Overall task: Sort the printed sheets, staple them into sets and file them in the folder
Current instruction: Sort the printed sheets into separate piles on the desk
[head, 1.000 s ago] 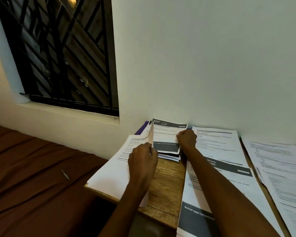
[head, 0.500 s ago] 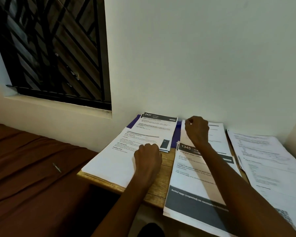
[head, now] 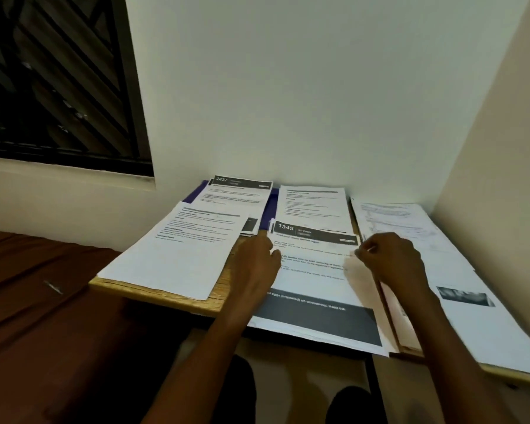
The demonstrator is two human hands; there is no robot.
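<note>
Several piles of printed sheets lie on a small wooden table point(head: 218, 298). My left hand point(head: 257, 261) grips the left edge of the pile headed "1345" point(head: 312, 240) in the middle. My right hand point(head: 389, 261) has curled fingers that pinch that pile's right edge. A text sheet point(head: 314, 203) lies behind it by the wall. To the left are a large white pile point(head: 172, 252) and a pile headed "2437" point(head: 239, 194), which rests on a purple folder point(head: 196, 194). Another pile point(head: 410, 228) fills the right side. No stapler is in view.
The table stands in a wall corner, with walls close behind and to the right. A brown mattress point(head: 43, 301) with a small thin metal piece point(head: 52, 287) on it adjoins the left side. A barred window point(head: 58, 81) is at the upper left. Sheets overhang the table's front edge.
My left hand left the white pile and moved right to the "1345" pile's left edge. My right hand came back from the far sheet to that pile's right edge. The view turned right.
</note>
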